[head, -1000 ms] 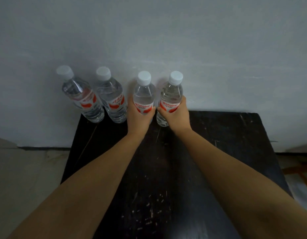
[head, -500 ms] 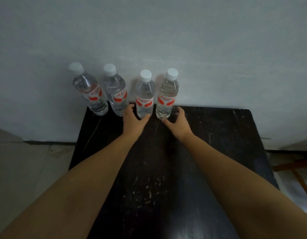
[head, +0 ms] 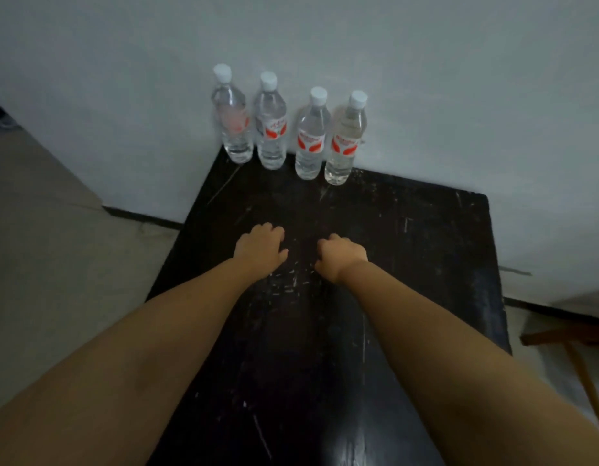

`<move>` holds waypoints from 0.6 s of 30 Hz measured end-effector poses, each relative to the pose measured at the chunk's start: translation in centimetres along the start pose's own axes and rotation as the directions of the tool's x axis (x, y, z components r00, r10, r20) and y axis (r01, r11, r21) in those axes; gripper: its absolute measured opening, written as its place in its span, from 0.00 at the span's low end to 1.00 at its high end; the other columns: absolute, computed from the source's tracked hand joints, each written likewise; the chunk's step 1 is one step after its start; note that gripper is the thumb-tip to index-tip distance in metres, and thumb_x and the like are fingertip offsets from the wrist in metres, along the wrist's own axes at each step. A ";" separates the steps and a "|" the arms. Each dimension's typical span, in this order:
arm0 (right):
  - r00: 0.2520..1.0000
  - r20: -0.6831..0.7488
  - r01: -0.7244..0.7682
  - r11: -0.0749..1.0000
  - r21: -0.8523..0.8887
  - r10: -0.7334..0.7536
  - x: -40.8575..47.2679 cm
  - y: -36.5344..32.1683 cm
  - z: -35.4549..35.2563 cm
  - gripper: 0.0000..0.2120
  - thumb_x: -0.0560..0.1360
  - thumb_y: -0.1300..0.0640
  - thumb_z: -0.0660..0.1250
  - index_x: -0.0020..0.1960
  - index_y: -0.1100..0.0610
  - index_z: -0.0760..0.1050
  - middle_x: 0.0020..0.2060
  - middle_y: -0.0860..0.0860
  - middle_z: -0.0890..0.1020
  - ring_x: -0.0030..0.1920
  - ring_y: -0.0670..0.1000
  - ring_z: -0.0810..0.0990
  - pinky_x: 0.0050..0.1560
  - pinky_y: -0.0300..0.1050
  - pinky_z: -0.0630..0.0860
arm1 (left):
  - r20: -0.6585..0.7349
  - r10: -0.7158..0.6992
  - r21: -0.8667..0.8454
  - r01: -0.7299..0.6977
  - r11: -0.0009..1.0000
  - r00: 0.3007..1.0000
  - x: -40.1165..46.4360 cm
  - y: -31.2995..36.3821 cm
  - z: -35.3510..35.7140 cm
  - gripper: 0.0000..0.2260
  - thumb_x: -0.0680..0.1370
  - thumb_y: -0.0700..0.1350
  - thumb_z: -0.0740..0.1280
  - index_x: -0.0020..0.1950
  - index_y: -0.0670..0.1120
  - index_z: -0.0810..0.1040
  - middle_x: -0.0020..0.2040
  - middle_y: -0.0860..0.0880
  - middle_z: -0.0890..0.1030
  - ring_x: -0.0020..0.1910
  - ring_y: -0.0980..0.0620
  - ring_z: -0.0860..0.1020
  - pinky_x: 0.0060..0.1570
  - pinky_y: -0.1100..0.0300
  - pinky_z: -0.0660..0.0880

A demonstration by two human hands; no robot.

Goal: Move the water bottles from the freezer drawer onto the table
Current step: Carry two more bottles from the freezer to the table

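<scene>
Head view — the only view supplied. Four water bottles stand upright in a row along the far edge of the table [head: 409, 250], toward its far left corner, against the wall [head: 426, 79]. From the left: first bottle [head: 236, 129], second bottle [head: 270, 129], third bottle [head: 311, 139], fourth bottle [head: 344, 139]. The first two are just beside each other, as are the last two; whether any pair touches cannot be told. All caps are on. You have set them at the back, which in my judgement keeps the near part of the top free for more bottles and lets the wall guard them from tipping backward.

Your left hand [head: 261, 248] and right hand [head: 342, 257] hang over the middle of the table, well apart from the bottles and holding nothing. The fingers of both curl loosely downward, neither flat nor pinching; whether they rest on the top cannot be told.

The freezer drawer is not in view, so the number left there is unknown. Judged from this layout, the row is placed and your next move is a return to the drawer — keep any further bottles clear of the table's left edge, where the first bottle already stands close.
</scene>
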State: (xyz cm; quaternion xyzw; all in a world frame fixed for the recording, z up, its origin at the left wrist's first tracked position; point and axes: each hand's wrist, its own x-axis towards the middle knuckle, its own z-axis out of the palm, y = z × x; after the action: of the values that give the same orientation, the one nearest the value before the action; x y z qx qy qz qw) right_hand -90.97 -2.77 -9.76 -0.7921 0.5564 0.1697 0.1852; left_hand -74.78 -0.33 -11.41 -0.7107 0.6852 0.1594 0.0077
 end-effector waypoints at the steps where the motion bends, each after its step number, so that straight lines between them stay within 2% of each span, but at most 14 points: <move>1: 0.999 0.006 0.049 0.998 -0.041 -0.048 -1.0 -1.5 0.2 0.19 0.77 0.51 0.61 0.66 0.57 0.69 0.63 0.57 0.71 0.62 0.61 0.71 0.55 0.54 0.72 | -0.009 -0.043 0.004 0.043 0.999 0.999 -2.4 -1.3 -0.1 0.15 0.78 0.52 0.64 0.62 0.48 0.72 0.59 0.47 0.74 0.58 0.48 0.73 0.54 0.52 0.75; 6: 0.982 -0.041 0.176 0.976 -0.130 -0.183 -3.3 -5.9 0.4 0.17 0.78 0.52 0.61 0.64 0.58 0.71 0.61 0.57 0.73 0.61 0.60 0.73 0.54 0.53 0.72 | -0.055 -0.172 -0.015 0.171 0.985 0.984 -9.2 -6.6 -1.2 0.16 0.78 0.53 0.63 0.62 0.46 0.72 0.58 0.46 0.74 0.57 0.46 0.74 0.53 0.52 0.74; 11: 0.912 -0.117 0.365 0.907 -0.212 -0.394 -6.2 -13.8 0.6 0.13 0.78 0.54 0.58 0.59 0.58 0.73 0.56 0.57 0.75 0.58 0.60 0.76 0.50 0.50 0.71 | -0.088 -0.304 -0.133 0.291 0.947 0.949 -17.2 -11.4 -1.5 0.15 0.78 0.50 0.64 0.60 0.42 0.73 0.57 0.41 0.75 0.55 0.42 0.75 0.53 0.50 0.73; 18: 0.773 -0.078 0.580 0.751 -0.315 -0.629 -13.6 -28.7 3.9 0.13 0.78 0.55 0.57 0.59 0.58 0.74 0.56 0.56 0.77 0.55 0.59 0.77 0.48 0.50 0.73 | -0.120 -0.549 -0.286 0.500 0.817 0.827 -32.8 -19.8 -1.1 0.16 0.78 0.49 0.64 0.62 0.41 0.72 0.61 0.40 0.73 0.59 0.40 0.73 0.58 0.49 0.71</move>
State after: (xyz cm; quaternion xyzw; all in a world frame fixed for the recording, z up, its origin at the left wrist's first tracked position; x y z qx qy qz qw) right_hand -68.53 19.22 -3.71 -0.9591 0.2544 0.1034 0.0682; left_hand -55.54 32.46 -6.72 -0.8801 0.4343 0.1621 -0.1032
